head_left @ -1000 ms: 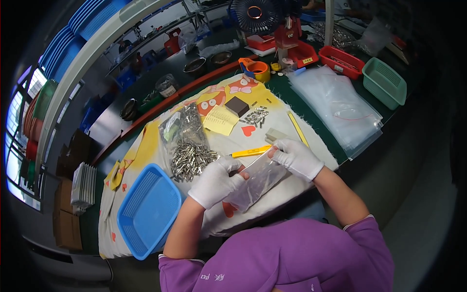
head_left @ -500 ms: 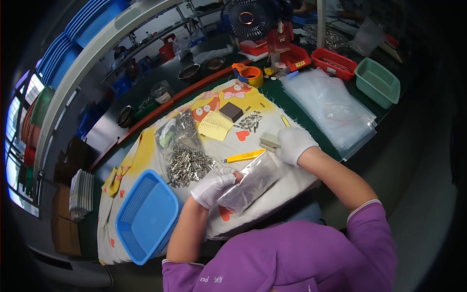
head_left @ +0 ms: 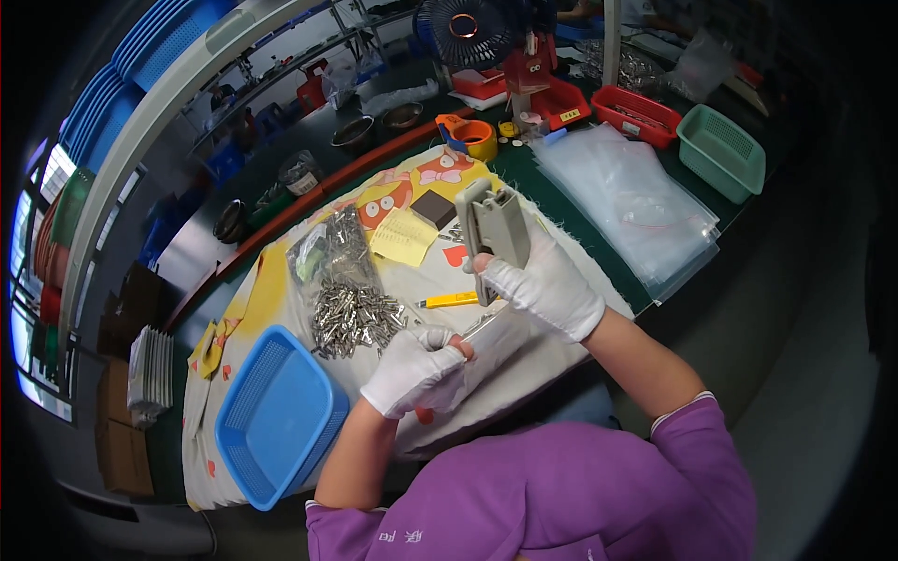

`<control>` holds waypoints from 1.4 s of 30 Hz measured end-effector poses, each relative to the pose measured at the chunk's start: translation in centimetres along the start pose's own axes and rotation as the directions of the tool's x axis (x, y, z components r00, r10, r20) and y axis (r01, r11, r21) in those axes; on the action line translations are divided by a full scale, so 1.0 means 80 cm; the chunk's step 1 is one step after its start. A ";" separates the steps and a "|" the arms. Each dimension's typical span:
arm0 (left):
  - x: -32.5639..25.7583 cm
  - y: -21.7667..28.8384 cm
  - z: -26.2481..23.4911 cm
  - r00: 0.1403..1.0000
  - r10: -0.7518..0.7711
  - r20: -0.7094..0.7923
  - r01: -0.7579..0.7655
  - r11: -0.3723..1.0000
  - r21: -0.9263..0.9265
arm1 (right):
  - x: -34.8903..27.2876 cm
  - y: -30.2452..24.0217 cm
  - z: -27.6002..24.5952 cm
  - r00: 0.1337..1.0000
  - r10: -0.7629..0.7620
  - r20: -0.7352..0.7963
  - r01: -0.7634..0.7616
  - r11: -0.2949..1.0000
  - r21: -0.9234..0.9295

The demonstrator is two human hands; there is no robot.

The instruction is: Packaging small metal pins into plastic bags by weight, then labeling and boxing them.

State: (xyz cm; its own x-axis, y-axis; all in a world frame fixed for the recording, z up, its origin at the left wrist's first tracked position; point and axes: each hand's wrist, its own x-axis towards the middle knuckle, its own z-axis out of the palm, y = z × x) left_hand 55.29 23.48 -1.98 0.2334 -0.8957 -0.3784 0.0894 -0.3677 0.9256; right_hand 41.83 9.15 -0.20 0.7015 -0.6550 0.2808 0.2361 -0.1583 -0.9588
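My right hand (head_left: pixel 554 292), in a white glove with bare fingertips showing, is wrapped round a grey stapler (head_left: pixel 496 234) held up above the cloth. Pinched in my gloved left hand (head_left: pixel 414 374) is the edge of a clear plastic bag (head_left: pixel 502 353); part of the bag is hidden behind my hands. Just beyond the bag lies a yellow utility knife (head_left: pixel 451 300). To the left of it, a heap of small metal pieces (head_left: pixel 354 318) lies by a clear bag of more pieces (head_left: pixel 337 248).
A blue basket (head_left: pixel 281 411) stands at the near left. A yellow slip of paper (head_left: pixel 404 236) and a dark block (head_left: pixel 435 208) lie farther back. On the right are flat plastic bags (head_left: pixel 622 201), a green basket (head_left: pixel 725 154) and a red tray (head_left: pixel 636 120). A fan (head_left: pixel 463 28) stands behind.
My right hand has lifted the stapler off the cloth and brought it left, turned upright, above the bag. My left hand keeps its grip on the bag.
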 end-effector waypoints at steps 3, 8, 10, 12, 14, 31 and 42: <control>-0.010 0.011 0.007 1.000 -0.014 -0.005 0.014 0.997 0.077 | -0.008 -0.001 0.018 0.977 -0.206 0.056 0.213 0.915 -0.343; -0.012 0.009 0.011 0.992 0.088 -0.086 -0.066 0.972 0.227 | -0.014 -0.007 0.012 0.997 -0.016 0.079 0.056 0.842 -0.537; -0.013 0.009 0.011 0.991 0.087 -0.104 -0.059 0.967 0.248 | -0.011 0.002 0.003 1.000 0.006 -0.014 -0.012 0.879 -0.477; -0.010 0.007 0.009 0.994 0.083 -0.066 -0.067 0.972 0.227 | -0.007 0.009 0.000 1.000 -0.009 -0.015 0.002 0.912 -0.411; -0.011 0.010 0.009 0.995 0.071 -0.069 -0.054 0.972 0.227 | -0.005 0.011 0.000 1.000 -0.024 -0.020 0.016 0.940 -0.342; -0.029 -0.002 0.001 0.994 0.111 0.019 -0.113 0.973 0.199 | 0.007 0.029 0.011 0.991 -0.101 -0.083 0.061 0.917 -0.394; -0.027 -0.007 0.010 0.962 0.252 -0.107 -0.242 0.965 0.103 | -0.013 -0.005 0.049 0.986 -0.127 0.110 0.167 0.820 -0.547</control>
State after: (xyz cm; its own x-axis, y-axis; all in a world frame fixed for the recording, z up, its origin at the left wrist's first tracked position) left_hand 53.96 25.45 -1.67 0.3503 -0.9276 -0.1299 -0.0694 -0.1640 0.9840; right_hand 43.65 12.81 0.06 0.7353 -0.5446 0.4034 -0.0572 -0.6430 -0.7637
